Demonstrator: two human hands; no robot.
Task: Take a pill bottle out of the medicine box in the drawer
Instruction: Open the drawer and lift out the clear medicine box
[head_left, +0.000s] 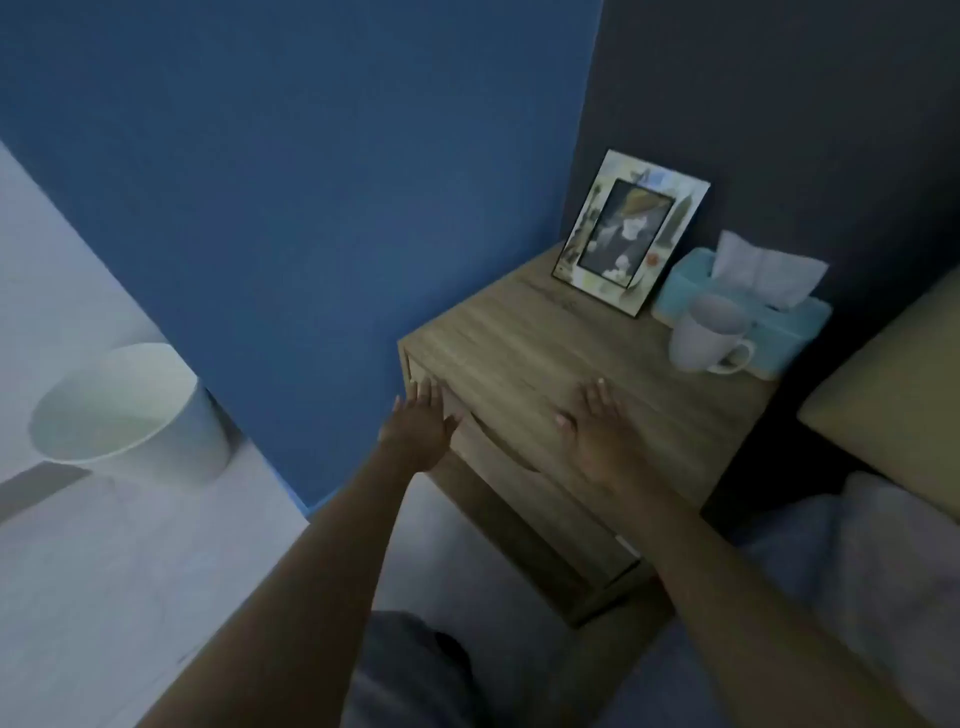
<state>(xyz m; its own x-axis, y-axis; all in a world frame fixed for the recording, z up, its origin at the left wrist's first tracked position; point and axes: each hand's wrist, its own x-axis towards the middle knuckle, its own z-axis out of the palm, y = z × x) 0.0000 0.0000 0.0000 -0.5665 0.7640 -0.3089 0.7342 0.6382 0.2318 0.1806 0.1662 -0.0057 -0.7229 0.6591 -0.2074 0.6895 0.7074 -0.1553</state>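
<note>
Both hands (421, 431) (597, 436) outstretched, fingers spread

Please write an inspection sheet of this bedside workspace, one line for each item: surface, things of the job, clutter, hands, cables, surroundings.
Surface: wooden nightstand, front part of the top bare.
Job's things: drawer shut; medicine box and pill bottle not seen.
Clutter: photo frame leaning at the back; white mug in front of a blue tissue box.
Hands: left hand and right hand both open, empty, at the front edge above the drawer.
Cables: nothing seen.
Surroundings: blue wall; white bin on the floor; bed to the right.
</note>
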